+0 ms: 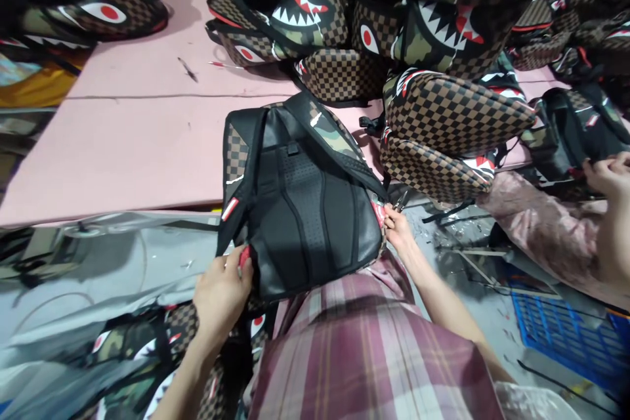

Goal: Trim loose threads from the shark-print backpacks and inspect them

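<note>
A backpack (305,210) rests against the table's front edge and my lap, its black padded back and shoulder straps facing up. My left hand (224,285) grips its lower left side, fingers closed by a red piece. At the right side my right hand (396,226) is closed on the backpack's edge beside a red tab. Small metal snips (401,201) stick out by the right fingers; how they are held is partly hidden.
Checkered shark-face backpacks (453,111) are piled on the pink table (147,144), with a small dark tool (188,69) near them. Another person's hand (610,174) touches a backpack at the right. A blue crate (571,335) stands lower right. More bags (132,348) lie lower left.
</note>
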The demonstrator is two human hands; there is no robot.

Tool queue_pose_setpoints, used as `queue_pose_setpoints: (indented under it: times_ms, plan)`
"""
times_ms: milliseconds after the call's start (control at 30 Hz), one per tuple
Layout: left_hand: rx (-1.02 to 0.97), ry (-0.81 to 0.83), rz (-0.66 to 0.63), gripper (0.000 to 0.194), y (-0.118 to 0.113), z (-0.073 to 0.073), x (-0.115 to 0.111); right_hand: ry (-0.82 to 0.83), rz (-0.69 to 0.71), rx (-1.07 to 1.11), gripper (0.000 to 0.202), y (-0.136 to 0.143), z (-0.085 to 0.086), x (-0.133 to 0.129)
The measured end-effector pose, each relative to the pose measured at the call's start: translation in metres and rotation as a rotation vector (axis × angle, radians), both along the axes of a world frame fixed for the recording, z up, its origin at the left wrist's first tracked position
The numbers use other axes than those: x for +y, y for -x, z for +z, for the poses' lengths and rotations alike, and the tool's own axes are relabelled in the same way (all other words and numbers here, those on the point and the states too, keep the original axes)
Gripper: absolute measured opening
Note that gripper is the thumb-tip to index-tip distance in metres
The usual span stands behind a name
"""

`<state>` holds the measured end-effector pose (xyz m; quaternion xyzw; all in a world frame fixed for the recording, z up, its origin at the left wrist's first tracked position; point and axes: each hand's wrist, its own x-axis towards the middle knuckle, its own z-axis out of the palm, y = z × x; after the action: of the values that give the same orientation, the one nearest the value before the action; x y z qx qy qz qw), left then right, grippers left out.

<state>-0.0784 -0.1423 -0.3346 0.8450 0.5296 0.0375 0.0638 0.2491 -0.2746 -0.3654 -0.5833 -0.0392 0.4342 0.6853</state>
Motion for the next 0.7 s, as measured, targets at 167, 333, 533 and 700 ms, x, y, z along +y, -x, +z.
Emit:
queue_pose_setpoints:
  times_ms: [167,333,533,700]
  plan:
    - [-0.463,0.284,0.253,0.028,-0.019,0.016,0.024,-0.041,0.007,-0.027,0.040,-0.022,0.017,0.027]
    - [-1.149,0.368,0.408,0.023,-0.056,0.058,0.059,-0.132,-0.027,-0.230,0.022,-0.058,0.070,0.061]
    - [-1.460,0.535,0.428,0.023,-0.094,0.102,0.077,-0.021,-0.010,-0.969,0.027,-0.024,0.115,0.019]
    - [-1.504,0.563,0.395,0.026,-0.104,0.108,0.074,0.097,0.223,-1.290,0.029,0.041,0.111,0.012]
